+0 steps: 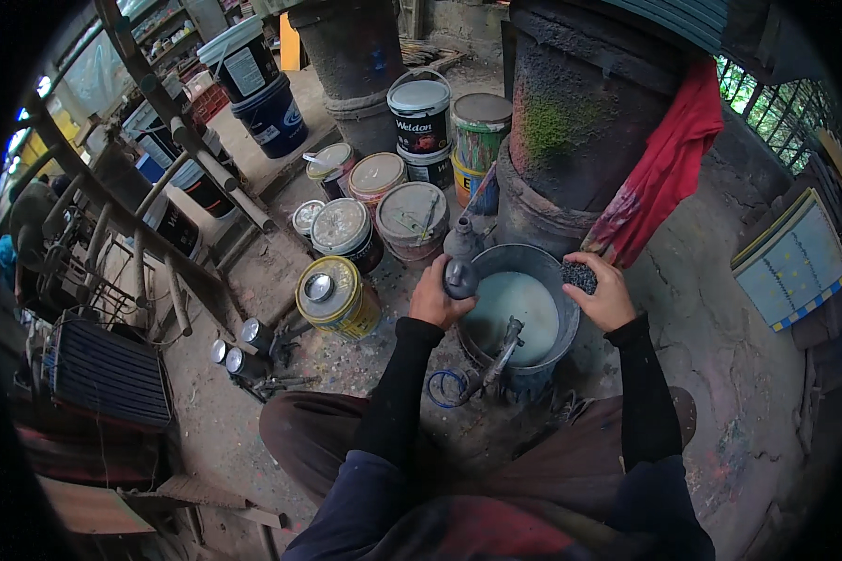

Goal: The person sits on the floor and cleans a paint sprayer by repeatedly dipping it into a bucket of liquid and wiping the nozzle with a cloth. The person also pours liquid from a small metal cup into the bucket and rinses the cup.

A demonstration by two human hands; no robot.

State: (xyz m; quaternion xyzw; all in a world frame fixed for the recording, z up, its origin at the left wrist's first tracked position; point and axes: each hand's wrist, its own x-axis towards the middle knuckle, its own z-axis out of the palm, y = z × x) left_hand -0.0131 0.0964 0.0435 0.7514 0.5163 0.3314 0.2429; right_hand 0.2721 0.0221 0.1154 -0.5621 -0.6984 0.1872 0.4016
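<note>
My left hand [434, 297] is wrapped round a grey, rounded piece with a narrow neck [461, 241], shaped like a small turned finial. It is held over the left rim of a metal bucket [571, 329] between my knees. Milky, whitish liquid [507, 301] lies in the bucket. At the bucket's right rim, my right hand [614, 297] pinches a dark, rough scouring pad [579, 275] between thumb and fingers. The pad and the grey piece are apart. A worn metal piece with a bent handle [503, 355] rests across the bucket's near rim.
Paint cans stand ahead to the left, with a yellow can [339, 297] closest. Two large dark drums [580, 122] rise beyond the bucket, and a red cloth [669, 168] hangs from one. Small metal cups [247, 359] and a ladder-like wooden frame [126, 201] are at left.
</note>
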